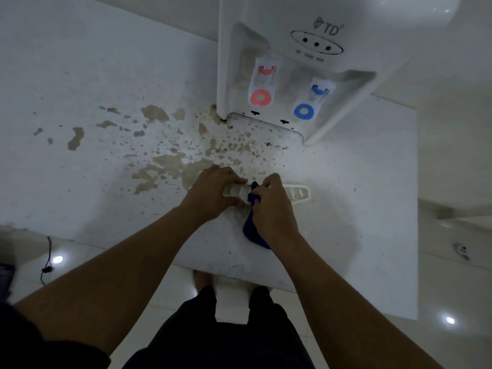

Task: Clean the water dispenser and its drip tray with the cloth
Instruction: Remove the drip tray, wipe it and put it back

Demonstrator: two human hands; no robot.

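Note:
The white drip tray [299, 193] lies on the white table [80, 102], well in front of the water dispenser [292, 62]. My left hand [213, 194] grips the tray's left end, thumb on the near side and fingers over the far edge. My right hand [273, 206] holds a dark blue cloth [251, 227] bunched in its fingers and presses it onto the tray's middle. Part of the cloth hangs below my wrist. The dispenser stands at the back right, with a red tap [262, 83] and a blue tap [310, 102], and its tray slot is bare.
Brown stains and specks [165, 161] spread over the table between the dispenser and my hands. The table's front edge runs just below my forearms. A black cable [48, 259] lies on the glossy tiled floor at the left.

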